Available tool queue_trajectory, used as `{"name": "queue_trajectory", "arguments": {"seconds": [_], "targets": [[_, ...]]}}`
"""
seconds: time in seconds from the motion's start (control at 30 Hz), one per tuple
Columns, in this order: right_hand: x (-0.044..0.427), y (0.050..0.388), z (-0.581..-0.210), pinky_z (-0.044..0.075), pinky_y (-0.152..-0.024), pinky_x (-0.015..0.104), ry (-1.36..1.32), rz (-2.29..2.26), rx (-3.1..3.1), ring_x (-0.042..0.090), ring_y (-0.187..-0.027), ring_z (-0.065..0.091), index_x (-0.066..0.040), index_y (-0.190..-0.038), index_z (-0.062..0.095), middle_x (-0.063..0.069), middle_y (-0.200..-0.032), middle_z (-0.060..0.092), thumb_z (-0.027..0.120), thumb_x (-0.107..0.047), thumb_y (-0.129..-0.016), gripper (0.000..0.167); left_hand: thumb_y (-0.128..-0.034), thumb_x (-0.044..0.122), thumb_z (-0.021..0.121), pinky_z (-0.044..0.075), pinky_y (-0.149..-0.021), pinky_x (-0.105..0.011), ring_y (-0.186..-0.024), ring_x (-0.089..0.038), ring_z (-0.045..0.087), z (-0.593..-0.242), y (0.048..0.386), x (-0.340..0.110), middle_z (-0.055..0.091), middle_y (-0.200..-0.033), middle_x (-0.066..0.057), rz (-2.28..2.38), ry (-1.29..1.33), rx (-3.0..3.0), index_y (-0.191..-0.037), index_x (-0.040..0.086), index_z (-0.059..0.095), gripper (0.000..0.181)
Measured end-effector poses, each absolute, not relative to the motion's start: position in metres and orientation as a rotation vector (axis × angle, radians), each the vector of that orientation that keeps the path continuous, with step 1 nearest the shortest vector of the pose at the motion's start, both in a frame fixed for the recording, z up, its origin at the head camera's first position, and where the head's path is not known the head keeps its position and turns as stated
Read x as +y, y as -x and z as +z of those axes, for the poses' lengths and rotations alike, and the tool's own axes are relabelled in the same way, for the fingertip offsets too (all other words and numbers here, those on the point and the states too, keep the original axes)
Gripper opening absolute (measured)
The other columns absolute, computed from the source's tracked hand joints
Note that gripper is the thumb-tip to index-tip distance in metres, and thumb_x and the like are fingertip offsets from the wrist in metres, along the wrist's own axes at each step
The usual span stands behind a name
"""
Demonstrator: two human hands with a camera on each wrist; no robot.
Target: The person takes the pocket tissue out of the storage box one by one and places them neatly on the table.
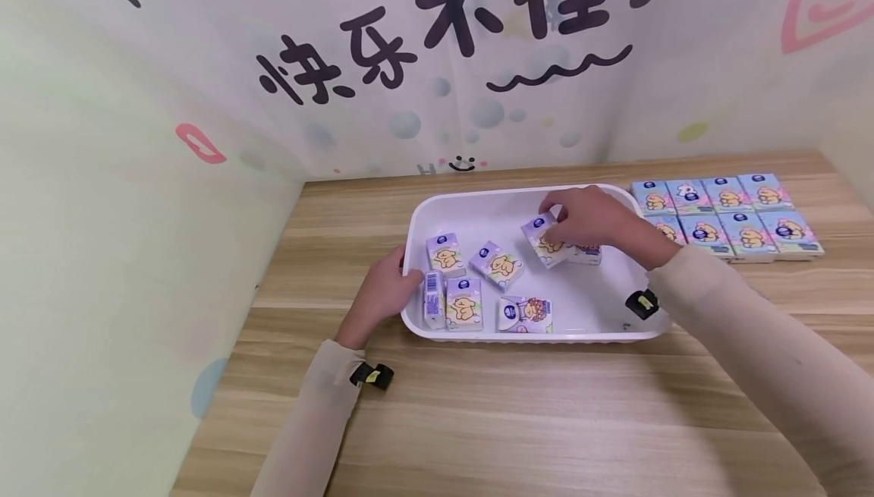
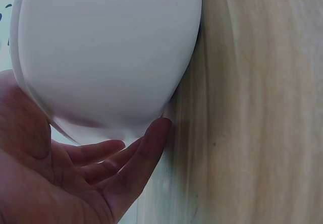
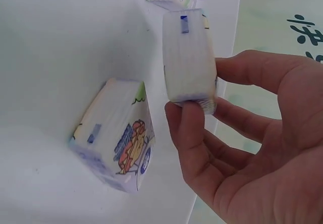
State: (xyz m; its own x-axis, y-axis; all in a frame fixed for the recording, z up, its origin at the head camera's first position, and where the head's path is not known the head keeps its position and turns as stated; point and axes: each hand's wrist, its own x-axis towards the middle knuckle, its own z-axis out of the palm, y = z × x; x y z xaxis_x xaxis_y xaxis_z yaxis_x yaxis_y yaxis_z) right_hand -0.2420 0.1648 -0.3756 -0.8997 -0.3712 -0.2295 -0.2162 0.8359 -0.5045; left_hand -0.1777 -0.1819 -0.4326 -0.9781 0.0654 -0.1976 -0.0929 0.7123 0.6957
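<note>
My left hand [image 1: 387,287] grips the left end of a white plastic tray [image 1: 519,198], thumb over the rim. In the left wrist view, that hand's fingers [image 2: 132,176] lie against the outer wall near the table. Over the tray's right half, my right hand [image 1: 592,216] pinches a small purple-and-white tissue pack [image 1: 544,239]. The right wrist view shows the same pack [image 3: 189,57] held between thumb and fingers, tilted above the tray floor. Another tissue pack [image 3: 118,133] stands below it, partly hidden in the head view.
Several more tissue packs lie in the tray's left half, including one pack [image 1: 464,304] near the front and one on edge [image 1: 433,298]. Right of the tray, blue tissue packs [image 1: 751,231] form two rows on the wooden table [image 1: 519,413]. A printed cloth [image 1: 437,125] hangs behind.
</note>
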Motion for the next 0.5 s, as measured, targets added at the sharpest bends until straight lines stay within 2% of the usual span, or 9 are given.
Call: {"name": "queue_trajectory", "arguments": {"seconds": [0.2,0.5], "targets": [[0.177,0.237,-0.373,0.064,-0.075,0.045,0.418,-0.74,2.706,0.035,-0.098,0.071,-0.005,-0.138,0.07,0.025,-0.124,0.073,0.081,-0.027,-0.095,0.05,-0.1074,0.021,0.06,0.069,-0.073,-0.036,-0.107,-0.035,0.075,-0.432,0.178,-0.181,0.062,-0.151,-0.025,1.116,0.035,2.706,-0.167,0.003,0.042,0.065],[0.195,0.222,-0.362,0.063,-0.077,0.049,0.387,-0.818,2.741,0.04,-0.104,0.069,-0.003,-0.138,0.069,0.027,-0.123,0.073,0.082,-0.027,-0.093,0.052,-0.1076,0.022,0.059,0.068,-0.069,-0.035,-0.104,-0.035,0.076,-0.433,0.178,-0.181,0.062,-0.15,-0.026,1.119,0.031,2.705,-0.168,0.003,0.041,0.066]]}}
